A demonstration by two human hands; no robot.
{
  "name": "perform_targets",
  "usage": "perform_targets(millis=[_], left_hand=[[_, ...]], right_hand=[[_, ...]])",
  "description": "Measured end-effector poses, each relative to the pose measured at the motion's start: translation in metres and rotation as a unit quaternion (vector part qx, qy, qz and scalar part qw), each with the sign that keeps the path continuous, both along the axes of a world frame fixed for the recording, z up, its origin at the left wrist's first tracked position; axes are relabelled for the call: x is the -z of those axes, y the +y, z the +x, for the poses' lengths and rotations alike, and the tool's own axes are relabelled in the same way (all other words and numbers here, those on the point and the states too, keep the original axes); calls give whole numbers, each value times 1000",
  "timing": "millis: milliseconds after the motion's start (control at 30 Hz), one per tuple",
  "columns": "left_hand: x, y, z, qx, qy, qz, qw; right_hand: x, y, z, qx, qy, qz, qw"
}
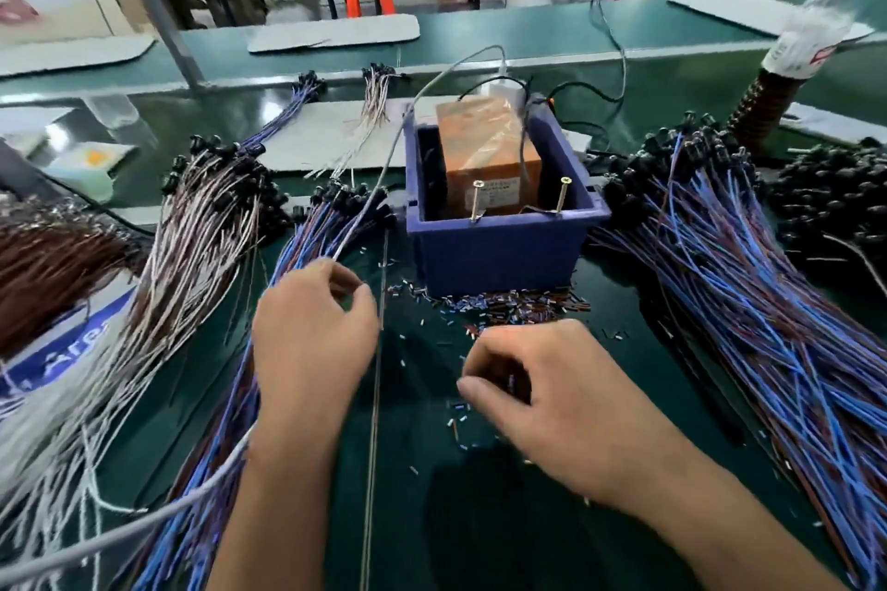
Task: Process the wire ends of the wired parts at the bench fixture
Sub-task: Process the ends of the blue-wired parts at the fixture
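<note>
Curling inward, the fingers of the left hand (312, 331) close near a thin wire at the edge of the blue-and-brown wire bundle (230, 398) lying at eight o'clock; whether they actually pinch it cannot be told. The right hand (542, 394) has its fingers bent narrowly, thumb near fingertips, over scattered insulation scraps (504, 307) on the green bench (432, 518); what they hold, if anything, is hidden. At twelve o'clock stands the blue bin (499, 250), an orange box (485, 144) and two screws (476, 199) inside it. Another blue-wired pile (749, 302) fans out at three o'clock, grey-white wires (192, 264) at ten o'clock.
</note>
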State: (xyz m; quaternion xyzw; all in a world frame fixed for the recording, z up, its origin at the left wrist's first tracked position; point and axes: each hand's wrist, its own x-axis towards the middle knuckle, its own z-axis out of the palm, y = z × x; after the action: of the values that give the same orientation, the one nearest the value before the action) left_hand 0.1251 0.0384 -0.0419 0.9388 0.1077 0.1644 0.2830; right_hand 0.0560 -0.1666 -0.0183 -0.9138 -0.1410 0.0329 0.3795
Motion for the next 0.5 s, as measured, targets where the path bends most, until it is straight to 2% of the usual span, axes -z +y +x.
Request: perform_targets(millis=[167, 333, 500], left_hand=[[-14, 28, 35, -27, 96, 142, 985], [-30, 60, 36, -23, 179, 164, 970], [-39, 79, 37, 9, 266, 198, 943]], right_hand=[[4, 68, 48, -64, 3, -80, 995], [20, 129, 83, -50, 100, 7, 994], [35, 162, 100, -4, 102, 15, 995]])
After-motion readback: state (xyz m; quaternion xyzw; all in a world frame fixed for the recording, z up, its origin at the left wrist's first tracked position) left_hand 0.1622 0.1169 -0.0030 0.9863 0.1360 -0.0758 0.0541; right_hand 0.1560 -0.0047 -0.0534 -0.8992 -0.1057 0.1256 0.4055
